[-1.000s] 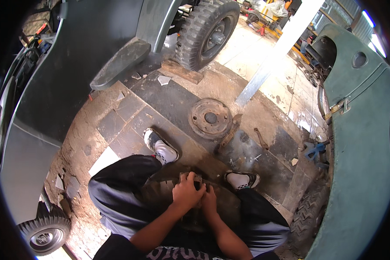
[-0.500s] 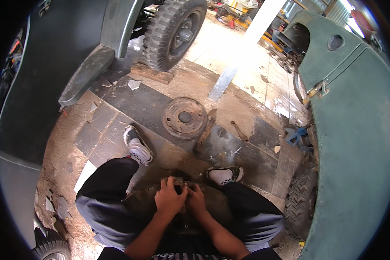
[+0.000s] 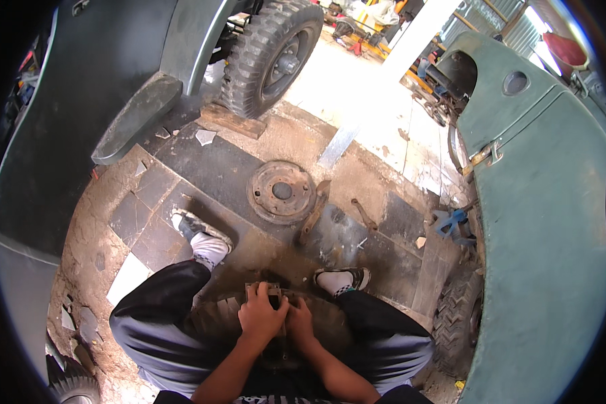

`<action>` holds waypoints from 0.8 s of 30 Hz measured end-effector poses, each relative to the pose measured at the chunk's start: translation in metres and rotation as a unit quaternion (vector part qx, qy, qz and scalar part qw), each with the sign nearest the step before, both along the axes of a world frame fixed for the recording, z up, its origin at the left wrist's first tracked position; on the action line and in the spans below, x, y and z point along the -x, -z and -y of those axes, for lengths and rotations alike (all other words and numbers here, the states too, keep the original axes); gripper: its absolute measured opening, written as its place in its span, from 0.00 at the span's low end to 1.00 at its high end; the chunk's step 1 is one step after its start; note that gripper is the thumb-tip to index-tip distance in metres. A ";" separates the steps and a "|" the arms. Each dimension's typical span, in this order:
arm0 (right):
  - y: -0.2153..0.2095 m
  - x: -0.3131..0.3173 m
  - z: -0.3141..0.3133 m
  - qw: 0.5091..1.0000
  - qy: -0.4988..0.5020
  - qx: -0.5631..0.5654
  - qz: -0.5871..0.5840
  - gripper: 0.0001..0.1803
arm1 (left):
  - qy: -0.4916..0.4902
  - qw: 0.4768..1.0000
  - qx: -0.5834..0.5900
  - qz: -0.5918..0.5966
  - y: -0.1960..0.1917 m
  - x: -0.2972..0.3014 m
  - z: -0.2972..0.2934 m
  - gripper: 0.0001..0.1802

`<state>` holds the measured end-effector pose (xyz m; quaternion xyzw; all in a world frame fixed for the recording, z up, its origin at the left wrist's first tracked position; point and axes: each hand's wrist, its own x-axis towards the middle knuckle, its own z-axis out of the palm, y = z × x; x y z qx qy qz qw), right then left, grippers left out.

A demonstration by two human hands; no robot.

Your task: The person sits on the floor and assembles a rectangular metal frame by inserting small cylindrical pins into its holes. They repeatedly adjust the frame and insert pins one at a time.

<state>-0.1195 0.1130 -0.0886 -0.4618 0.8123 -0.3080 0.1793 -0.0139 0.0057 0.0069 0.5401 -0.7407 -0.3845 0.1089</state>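
We have the small metal block [image 3: 274, 289] between our two hands, just above a dark rounded thing [image 3: 333, 320] between our legs; whether it rests on that or is held clear of it, we cannot tell. The fingers of our left hand [image 3: 261, 316] bend over the block, its thumb parted from them, gripping it; those of our right hand [image 3: 300, 318] curl near its right side, their tips partly hidden, so we cannot tell whether they pinch it. We judge that a loosened left hold could let the block slip and drop toward the floor by our feet, and that its edges could nip our skin if it turned suddenly. Stepping carelessly, our right shoe [image 3: 362, 277] could catch the curved metal piece [image 3: 314, 214] or the rusty bar [image 3: 364, 214], both lying loose near the round rusty plate [image 3: 266, 192]. As for containers, the block shows a dark opening, but we cannot see what, if anything, is inside. Farther off, a red bowl-like thing [image 3: 565, 51] and a white bag-like bundle [image 3: 382, 13] appear at the upper edge, too blurred and bright for us to read their contents.
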 end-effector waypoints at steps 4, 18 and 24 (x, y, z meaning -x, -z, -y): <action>0.014 0.012 -0.002 0.998 -0.014 0.065 -0.008 0.24 | -0.003 1.000 -0.012 0.011 -0.013 0.004 -0.001 0.33; 0.003 0.006 0.022 0.999 0.019 0.027 0.033 0.20 | 0.008 1.000 0.013 0.009 0.001 -0.001 0.005 0.34; -0.008 0.006 -0.001 1.000 -0.019 0.004 0.022 0.20 | 0.003 1.000 0.001 0.000 0.005 0.001 -0.001 0.35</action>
